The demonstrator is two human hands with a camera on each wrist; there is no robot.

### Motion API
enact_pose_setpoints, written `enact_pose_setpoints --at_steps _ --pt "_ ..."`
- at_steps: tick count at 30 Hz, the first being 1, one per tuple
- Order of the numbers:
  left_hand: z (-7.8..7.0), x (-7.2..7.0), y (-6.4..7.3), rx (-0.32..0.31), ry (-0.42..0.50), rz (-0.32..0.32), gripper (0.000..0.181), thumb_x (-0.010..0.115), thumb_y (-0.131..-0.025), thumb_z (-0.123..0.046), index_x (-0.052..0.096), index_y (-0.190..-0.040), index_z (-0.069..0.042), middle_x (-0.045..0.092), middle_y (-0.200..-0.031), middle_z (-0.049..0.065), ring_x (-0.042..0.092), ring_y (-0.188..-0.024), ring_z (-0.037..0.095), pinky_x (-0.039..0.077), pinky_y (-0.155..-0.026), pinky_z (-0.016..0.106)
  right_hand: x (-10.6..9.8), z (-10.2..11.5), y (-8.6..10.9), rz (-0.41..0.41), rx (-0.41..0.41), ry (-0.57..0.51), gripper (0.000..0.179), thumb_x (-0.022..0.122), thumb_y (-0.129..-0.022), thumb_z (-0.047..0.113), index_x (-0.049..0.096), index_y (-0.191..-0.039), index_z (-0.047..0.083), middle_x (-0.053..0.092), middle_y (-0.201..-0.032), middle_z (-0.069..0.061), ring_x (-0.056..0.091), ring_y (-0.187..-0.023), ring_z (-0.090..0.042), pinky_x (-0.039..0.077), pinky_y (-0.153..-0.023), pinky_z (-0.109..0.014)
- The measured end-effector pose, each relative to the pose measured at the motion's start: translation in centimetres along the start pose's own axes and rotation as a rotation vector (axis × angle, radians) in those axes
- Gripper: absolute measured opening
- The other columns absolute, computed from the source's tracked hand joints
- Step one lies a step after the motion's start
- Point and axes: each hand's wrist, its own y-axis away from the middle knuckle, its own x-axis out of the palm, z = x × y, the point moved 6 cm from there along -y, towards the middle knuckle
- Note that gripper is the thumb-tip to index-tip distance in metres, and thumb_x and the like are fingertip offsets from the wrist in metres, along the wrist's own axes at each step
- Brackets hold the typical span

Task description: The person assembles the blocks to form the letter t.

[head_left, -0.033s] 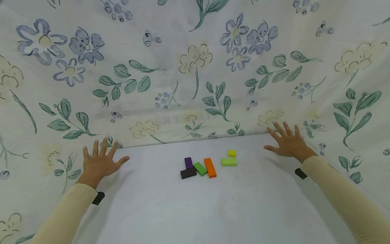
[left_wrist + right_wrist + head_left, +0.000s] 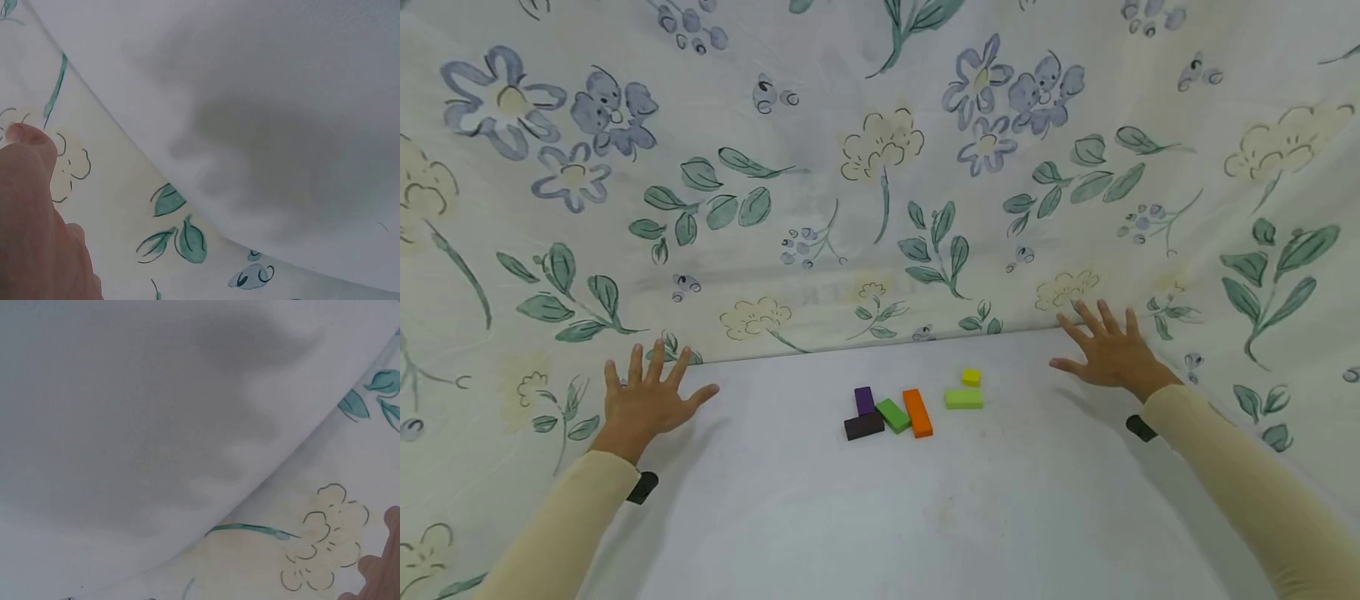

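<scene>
My left hand (image 2: 643,408), fingers spread, is held above the far left edge of the white table and grips nothing. Over the far right edge my right hand (image 2: 1108,354) is spread the same way, also holding nothing. Between them lie several small blocks. A purple block (image 2: 864,401) meets a dark brown block (image 2: 864,427). Beside these sit a green block (image 2: 893,415) and a long orange block (image 2: 917,412). Farther right, a yellow cube (image 2: 972,377) is just behind a light green block (image 2: 964,399). Both wrist views show hand shadows on the tabletop.
The white table (image 2: 880,525) stretches toward me, its far edge running against a hanging cloth (image 2: 820,217) printed with flowers and leaves. This cloth also shows at both sides. A dark wrist device (image 2: 642,487) sits under the left sleeve, another (image 2: 1141,427) under the right.
</scene>
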Motion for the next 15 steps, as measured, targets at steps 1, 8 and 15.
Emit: enact_pose_setpoints --at_steps 1,8,15 --pt "0.1 0.0 0.0 -0.002 -0.006 -0.008 0.099 0.035 -0.091 -0.078 0.018 -0.158 -0.007 0.0 -0.161 0.034 -0.005 -0.145 0.06 -0.014 -0.11 0.076 0.0 0.0 -0.1 -0.002 0.0 -0.006 0.095 0.044 -0.09 0.077 0.024 -0.159 0.014 0.011 -0.165 -0.025 0.006 -0.146 -0.06 -0.005 -0.11 -0.08" --pt "0.1 1.4 0.1 0.0 -0.025 -0.019 0.1 0.036 -0.09 -0.079 0.023 -0.157 -0.007 0.006 -0.161 0.034 -0.001 -0.146 0.059 -0.011 -0.111 0.076 1.2 -0.1 -0.2 0.0 0.011 0.014 0.097 0.039 -0.089 0.081 0.026 -0.158 0.015 0.014 -0.163 -0.028 0.007 -0.146 -0.059 -0.003 -0.11 -0.08" --pt "-0.2 1.5 0.0 0.007 -0.039 -0.037 0.097 0.037 -0.091 -0.078 0.026 -0.156 -0.006 0.01 -0.16 0.035 0.001 -0.146 0.058 -0.009 -0.111 0.077 0.8 0.5 -0.1 -0.008 0.0 -0.008 0.095 0.04 -0.091 0.078 0.026 -0.158 0.014 0.014 -0.163 -0.029 0.005 -0.147 -0.058 -0.003 -0.11 -0.08"
